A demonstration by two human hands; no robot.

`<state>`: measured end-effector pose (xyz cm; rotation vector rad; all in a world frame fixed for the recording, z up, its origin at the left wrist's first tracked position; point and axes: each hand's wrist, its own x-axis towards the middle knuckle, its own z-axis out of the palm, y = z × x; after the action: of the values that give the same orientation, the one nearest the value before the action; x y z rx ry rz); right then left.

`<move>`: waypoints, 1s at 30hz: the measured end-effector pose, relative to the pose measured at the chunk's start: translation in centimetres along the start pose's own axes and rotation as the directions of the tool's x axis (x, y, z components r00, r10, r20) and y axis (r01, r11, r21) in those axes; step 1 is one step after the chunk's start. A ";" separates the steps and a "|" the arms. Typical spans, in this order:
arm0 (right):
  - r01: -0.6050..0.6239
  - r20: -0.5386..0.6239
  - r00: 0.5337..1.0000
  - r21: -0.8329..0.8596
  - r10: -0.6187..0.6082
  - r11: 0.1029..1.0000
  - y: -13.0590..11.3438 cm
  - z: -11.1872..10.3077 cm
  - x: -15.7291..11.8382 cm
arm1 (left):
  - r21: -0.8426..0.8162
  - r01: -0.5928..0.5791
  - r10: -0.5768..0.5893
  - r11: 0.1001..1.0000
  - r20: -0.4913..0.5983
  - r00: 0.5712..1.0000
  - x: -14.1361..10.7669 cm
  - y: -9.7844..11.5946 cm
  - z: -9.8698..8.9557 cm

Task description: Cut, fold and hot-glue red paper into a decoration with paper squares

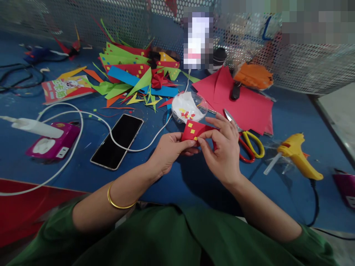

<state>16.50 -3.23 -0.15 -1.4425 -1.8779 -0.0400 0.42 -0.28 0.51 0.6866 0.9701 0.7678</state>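
A red paper piece with small yellow squares on it is held up at the middle of the head view. My left hand pinches its lower left edge between thumb and fingers. The thumb and index finger of my right hand press together at a yellow square near the paper's lower edge; the other right fingers are raised. Just beyond the paper sits a clear round dish with white paper and small red and yellow bits in it.
Red- and yellow-handled scissors and a yellow glue gun lie right, red sheets behind. Left are a phone under a white cable, a purple power block and cut colored paper. A lit, blurred screen stands behind.
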 end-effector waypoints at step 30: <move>-0.151 0.017 0.988 0.017 0.151 0.988 1.2 -1.7 1.0 | 0.127 0.037 -0.039 0.991 0.008 0.999 0.1 0.1 0.0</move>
<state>18.34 -2.73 1.18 -1.5727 -1.7720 0.0615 0.39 -0.19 0.53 0.7797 1.0263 0.6724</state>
